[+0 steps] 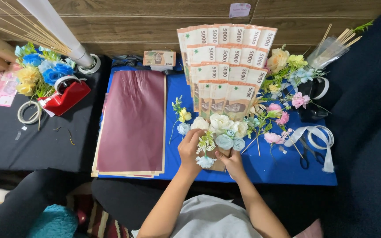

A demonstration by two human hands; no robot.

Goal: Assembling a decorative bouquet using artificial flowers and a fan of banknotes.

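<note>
A fan-shaped bouquet of banknotes (225, 66) stands upright over the blue cloth (270, 169), with white and pale blue artificial flowers (223, 130) clustered at its base. My left hand (190, 152) grips the base from the left, fingers against the flowers. My right hand (231, 162) holds the lower stem from the right, thumb pressed on it. A loose yellow and blue flower sprig (181, 121) lies just left of the bouquet.
Dark red wrapping sheets (133, 123) lie left on the blue cloth. Loose pink, yellow and blue flowers (283, 83), white ribbon (316, 136) and scissors (307, 154) sit right. A red tape dispenser (69, 97), flower bunch (40, 70), skewers and a paper roll stand left.
</note>
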